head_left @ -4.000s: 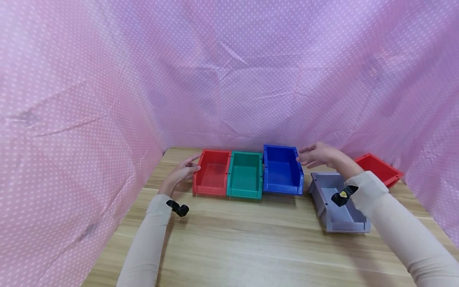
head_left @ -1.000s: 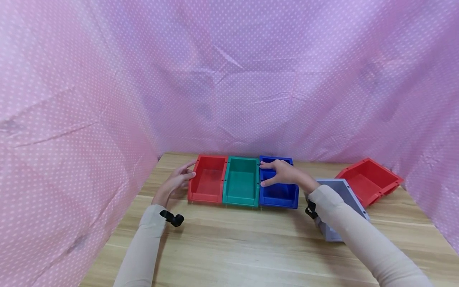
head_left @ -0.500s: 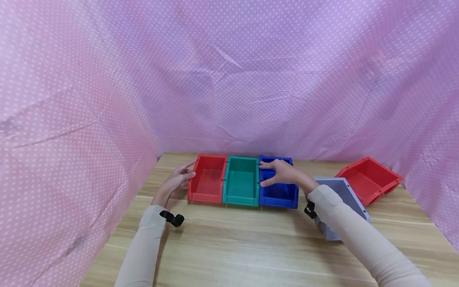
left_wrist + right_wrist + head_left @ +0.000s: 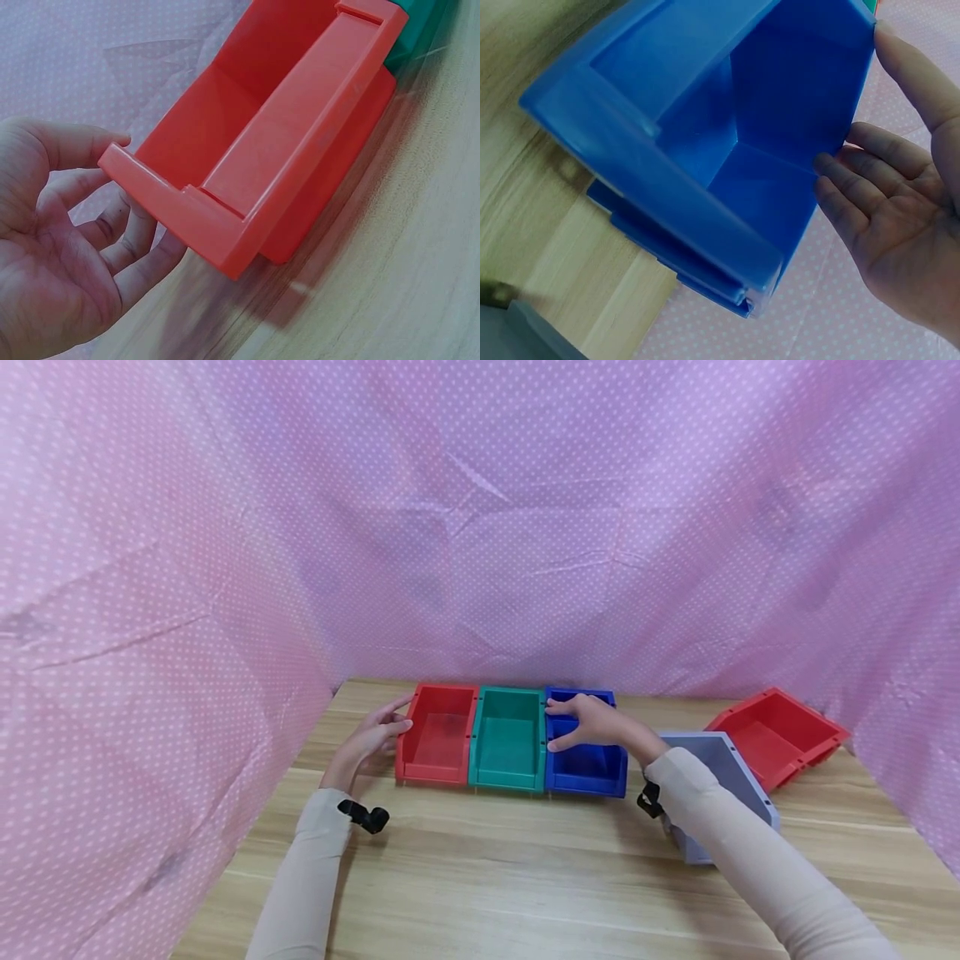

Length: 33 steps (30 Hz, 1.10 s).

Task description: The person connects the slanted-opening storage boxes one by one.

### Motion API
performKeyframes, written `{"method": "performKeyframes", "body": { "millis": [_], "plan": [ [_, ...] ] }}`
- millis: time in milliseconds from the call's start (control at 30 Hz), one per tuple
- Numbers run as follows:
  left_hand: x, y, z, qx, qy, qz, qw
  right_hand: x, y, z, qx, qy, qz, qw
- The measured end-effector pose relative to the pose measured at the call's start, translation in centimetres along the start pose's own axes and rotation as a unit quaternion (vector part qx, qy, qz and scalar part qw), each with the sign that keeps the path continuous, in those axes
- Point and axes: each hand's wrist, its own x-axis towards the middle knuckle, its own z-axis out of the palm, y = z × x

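A red storage bin (image 4: 438, 735), a green storage bin (image 4: 507, 739) and a blue storage bin (image 4: 587, 768) stand side by side along the back of the table. My left hand (image 4: 372, 735) touches the red bin's outer left side. In the left wrist view its thumb tip meets the rim and the loosely bent fingers lie against the wall. My right hand (image 4: 592, 723) reaches across the blue bin, thumb and fingers spread, fingertips at the rim beside the green bin. Part of the blue bin is hidden under it. The right wrist view shows that hand's palm (image 4: 907, 232) with fairly straight fingers.
A grey storage bin (image 4: 723, 768) stands to the right, partly covered by my right sleeve. Behind it another red bin (image 4: 780, 737) sits at an angle. Pink dotted cloth (image 4: 480, 543) hangs behind the wooden table (image 4: 480, 877).
Over the last seconds my right hand has moved left from the blue bin's right side to its far rim. The blue bin now lines up against the green one. My left hand stays put.
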Motion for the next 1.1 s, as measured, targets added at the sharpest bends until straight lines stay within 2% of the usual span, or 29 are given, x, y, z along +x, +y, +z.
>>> {"method": "performKeyframes", "body": {
  "millis": [233, 733, 1100],
  "plan": [
    [0.11, -0.36, 0.08, 0.021, 0.007, 0.003, 0.9997, -0.13, -0.21, 0.09, 0.0, -0.002, -0.003, 1.0],
    [0.14, -0.43, 0.1, 0.015, 0.023, -0.003, 0.9996, 0.4, 0.2, 0.29, 0.0, -0.006, -0.003, 1.0],
    [0.29, -0.77, 0.13, 0.013, 0.014, 0.01, 0.9998, 0.35, 0.37, 0.57, 0.004, -0.006, 0.007, 0.9999]
  ]
}}
